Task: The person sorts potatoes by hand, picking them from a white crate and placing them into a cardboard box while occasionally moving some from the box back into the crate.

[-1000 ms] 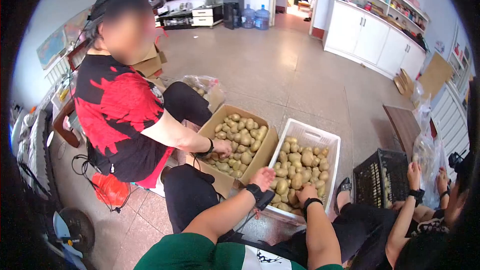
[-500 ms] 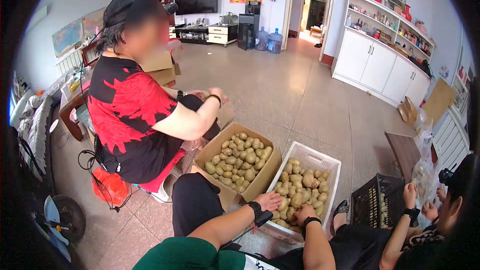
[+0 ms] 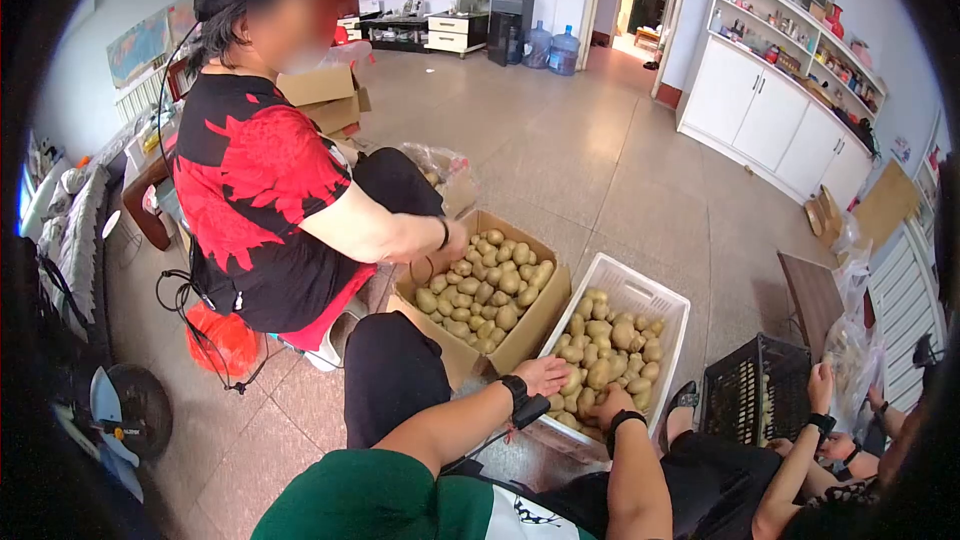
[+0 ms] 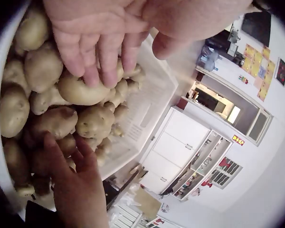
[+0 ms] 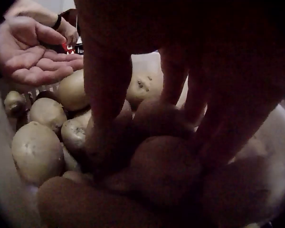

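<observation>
A white plastic crate (image 3: pixel 650 292) full of brown potatoes (image 3: pixel 603 338) stands in front of me. At its near left side my left hand (image 3: pixel 543 376) lies with fingers extended. In the left wrist view, its fingertips reach onto an oblong potato (image 4: pixel 80 90). My right hand (image 3: pixel 611 406) reaches down into the near part of the crate. Dark in the right wrist view, its thumb and fingers bend down on either side of a potato (image 5: pixel 165 161); the fingertips are partly hidden among the others.
A cardboard box (image 3: pixel 541 323) of potatoes stands left of the crate, with a seated person (image 3: pixel 262 165) reaching over it. At right is a black crate (image 3: pixel 757 390), beside other people's hands and a clear plastic bag (image 3: pixel 855 355). A red bag (image 3: pixel 222 342) lies at left.
My left hand has come down onto the potatoes at the crate's left side. The person at left reached away from the cardboard box and back to its edge. My right hand stays low in the crate.
</observation>
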The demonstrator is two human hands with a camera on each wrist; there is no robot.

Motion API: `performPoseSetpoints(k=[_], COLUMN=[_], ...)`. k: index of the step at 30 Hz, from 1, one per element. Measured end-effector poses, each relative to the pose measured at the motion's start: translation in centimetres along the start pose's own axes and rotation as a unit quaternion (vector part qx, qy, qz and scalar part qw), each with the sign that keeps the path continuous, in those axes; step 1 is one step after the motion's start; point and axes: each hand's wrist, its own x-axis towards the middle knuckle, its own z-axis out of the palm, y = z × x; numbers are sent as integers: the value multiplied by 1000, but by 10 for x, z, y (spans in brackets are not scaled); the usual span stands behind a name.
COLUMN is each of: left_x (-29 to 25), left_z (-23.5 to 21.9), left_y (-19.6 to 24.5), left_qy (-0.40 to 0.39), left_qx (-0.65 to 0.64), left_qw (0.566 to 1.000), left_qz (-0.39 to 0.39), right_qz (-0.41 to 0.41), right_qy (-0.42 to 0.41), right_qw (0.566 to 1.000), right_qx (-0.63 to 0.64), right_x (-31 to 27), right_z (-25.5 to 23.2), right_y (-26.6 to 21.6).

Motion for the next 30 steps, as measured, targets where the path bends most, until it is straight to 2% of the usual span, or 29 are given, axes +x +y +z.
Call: performPoseSetpoints(k=[8, 14, 17, 20, 24, 27, 30], left_x=[0, 13, 17, 14, 6, 3, 1], left_z=[2, -9, -10, -9, 0, 2, 5], left_y=[0, -4, -7, -6, -2, -1, 0], left_qy=[13, 17, 19, 10, 19, 31, 41], left_qx=[-7, -37, -54, -60, -54, -60, -55], left_qw=[1000, 999, 998, 998, 998, 998, 998], left_qz=[-1, 8, 19, 15, 10, 14, 13], right_qz=[-1, 34, 28, 47, 68, 50, 28], right_qy=[-5, -57, -39, -19, -54, -55, -3], right_qw=[1000, 998, 998, 998, 996, 997, 997], right_qx=[-14, -23, -43, -39, 25, 20, 77], right_x=[6, -10, 11, 2, 0, 6, 18], right_z=[8, -5, 18, 12, 7, 12, 18], right_y=[5, -13, 9, 0, -1, 7, 13])
